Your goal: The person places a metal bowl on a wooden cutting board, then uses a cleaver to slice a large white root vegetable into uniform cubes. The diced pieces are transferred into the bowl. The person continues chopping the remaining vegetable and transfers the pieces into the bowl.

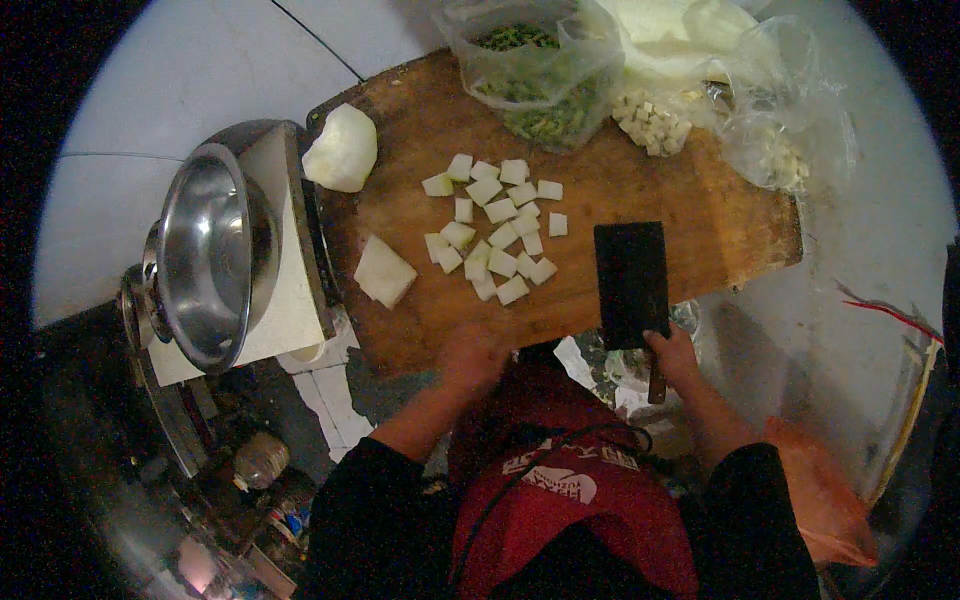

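My right hand [673,358] grips a cleaver [632,285] by its handle. The dark broad blade lies over the front right edge of the wooden cutting board [420,337]. My left hand [472,354] is blurred at the board's front edge, and its fingers cannot be made out. Pale cut squares, probably winter melon [501,211], are spread loosely over the middle of the board. To their left sits a larger pale piece [385,271], and a rounded chunk [341,148] rests at the board's left corner.
Left of the board, a steel bowl [214,259] stands on a white surface. Behind the squares is a clear plastic bag of chopped greens [540,90]. Small pale cubes [652,124] and another plastic bag [776,142] lie at the right back. An orange bag [821,495] is low right.
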Demonstrator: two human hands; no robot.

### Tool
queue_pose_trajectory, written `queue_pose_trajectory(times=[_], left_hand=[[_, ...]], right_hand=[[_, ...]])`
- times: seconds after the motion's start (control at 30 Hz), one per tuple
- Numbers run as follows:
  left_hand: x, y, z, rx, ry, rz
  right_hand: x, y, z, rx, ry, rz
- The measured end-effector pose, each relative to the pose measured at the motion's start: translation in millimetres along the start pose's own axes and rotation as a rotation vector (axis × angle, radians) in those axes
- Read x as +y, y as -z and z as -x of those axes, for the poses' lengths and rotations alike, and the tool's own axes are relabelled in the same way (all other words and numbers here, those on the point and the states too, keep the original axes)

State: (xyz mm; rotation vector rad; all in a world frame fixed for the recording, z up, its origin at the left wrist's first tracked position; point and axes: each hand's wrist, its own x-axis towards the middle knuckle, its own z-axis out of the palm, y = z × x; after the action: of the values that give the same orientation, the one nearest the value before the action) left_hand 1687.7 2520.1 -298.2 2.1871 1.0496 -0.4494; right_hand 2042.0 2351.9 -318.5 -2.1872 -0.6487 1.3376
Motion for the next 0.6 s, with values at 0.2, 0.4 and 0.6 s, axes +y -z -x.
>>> queue_pose_trajectory(times=[0.2, 0.4, 0.6], left_hand=[[-20, 42, -54, 0.633, 0.081, -0.018], [-27, 34, -85, 0.638, -0.06, -0.044], [-7, 29, -107, 0.889, -0.222, 0.072]], right_hand=[[-11, -30, -17, 0.02, 0.048, -0.005], [-41, -77, -31, 0.014, 0.179, 0.227], [-105, -109, -25, -0.204, 0.248, 0.262]])
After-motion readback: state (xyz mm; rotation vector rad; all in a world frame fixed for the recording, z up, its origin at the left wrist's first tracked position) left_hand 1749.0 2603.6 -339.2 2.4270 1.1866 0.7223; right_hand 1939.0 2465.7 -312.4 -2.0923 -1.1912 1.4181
